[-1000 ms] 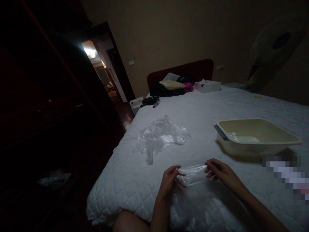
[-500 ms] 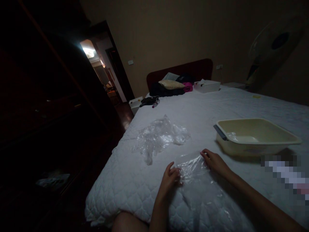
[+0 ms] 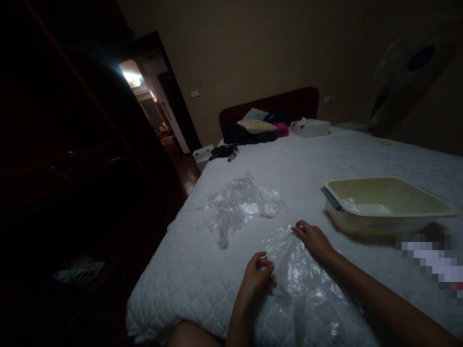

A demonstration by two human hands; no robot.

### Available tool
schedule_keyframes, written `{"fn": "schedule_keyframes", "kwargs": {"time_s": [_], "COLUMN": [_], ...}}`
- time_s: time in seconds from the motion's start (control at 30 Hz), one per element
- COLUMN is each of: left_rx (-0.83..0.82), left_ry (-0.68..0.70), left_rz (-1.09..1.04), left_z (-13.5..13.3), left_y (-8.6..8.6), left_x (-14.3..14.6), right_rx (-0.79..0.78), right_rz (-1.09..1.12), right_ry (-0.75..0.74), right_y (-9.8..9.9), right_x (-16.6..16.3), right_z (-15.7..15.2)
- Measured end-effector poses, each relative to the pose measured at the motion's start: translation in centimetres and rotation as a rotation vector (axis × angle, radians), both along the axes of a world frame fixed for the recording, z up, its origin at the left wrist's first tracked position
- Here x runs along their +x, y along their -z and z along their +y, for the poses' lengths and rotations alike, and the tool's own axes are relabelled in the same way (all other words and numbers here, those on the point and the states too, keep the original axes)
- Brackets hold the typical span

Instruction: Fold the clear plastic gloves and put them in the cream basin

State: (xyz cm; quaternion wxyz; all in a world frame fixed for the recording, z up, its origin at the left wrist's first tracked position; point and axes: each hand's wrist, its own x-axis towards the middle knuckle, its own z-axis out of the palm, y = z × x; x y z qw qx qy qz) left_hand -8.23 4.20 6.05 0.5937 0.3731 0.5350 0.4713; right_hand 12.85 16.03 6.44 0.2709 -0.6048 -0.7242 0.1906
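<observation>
Clear plastic film (image 3: 306,272) lies spread on the white quilt (image 3: 202,279), directly beneath and between the two hands, its near part running back toward the person. The right hand (image 3: 315,241) has its fingertips together at the film's far edge and appears to pinch it there, with folds fanning out from that point. The left hand (image 3: 255,277) sits at the film's left side, fingers half curled and spaced; whether any plastic is caught between them, I cannot tell.

Beyond the left hand and left of the right fingertips is a crumpled heap of plastic (image 3: 242,200), near the film's far corner but apart from it. To the right of the right hand, well apart from the pinch, stands a cream basin (image 3: 379,226) with a grey handle (image 3: 332,198) facing the grip.

My judgement of the risks: such thin film could slide from the right fingertips, since they seem to have only its margin. With the left side perhaps unheld, a tug from the right could skew or wrinkle the sheet. A hard pull on that small spot might stretch or tear it.
</observation>
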Motion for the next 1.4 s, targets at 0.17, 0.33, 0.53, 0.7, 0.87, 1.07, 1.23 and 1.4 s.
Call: {"fn": "schedule_keyframes", "kwargs": {"time_s": [0.17, 0.33, 0.53, 0.7, 0.87, 1.07, 1.23, 1.4], "left_rx": [0.256, 0.548, 0.696, 0.885, 0.916, 0.856, 0.777, 0.764], "left_ry": [-0.262, -0.116, 0.119, 0.140, 0.112, 0.077, 0.116, 0.184], "left_rz": [0.311, 0.439, 0.632, 1.068, 1.188, 1.048, 0.853, 0.680], "left_z": [-0.2, -1.1, -1.0, -0.6, -0.6, -0.6, -1.2, -1.7], "left_y": [0.2, -0.9, 0.4, 1.7, 1.5, 1.9, 0.6, -0.5], "left_x": [-0.2, -0.3, -0.3, -0.2, -0.4, -0.5, -0.6, -1.8], "right_rx": [-0.015, 0.197, 0.303, 0.238, 0.105, 0.148, 0.081, 0.046], "right_rz": [-0.020, -0.065, -0.229, -0.160, 0.178, 0.289, 0.181, 0.053], "right_ry": [-0.001, -0.160, -0.234, -0.209, -0.126, -0.060, -0.453, -0.598], "right_y": [-1.0, -1.5, 1.6, 3.0, 2.6, -0.2, -2.6, -2.5], "right_x": [0.2, 1.5, 5.4, 7.5, 7.8, 6.3, 1.5, -2.4], "right_z": [0.1, -3.4, -8.0, -7.3, -5.6, -5.9, -10.6, -13.8]}}
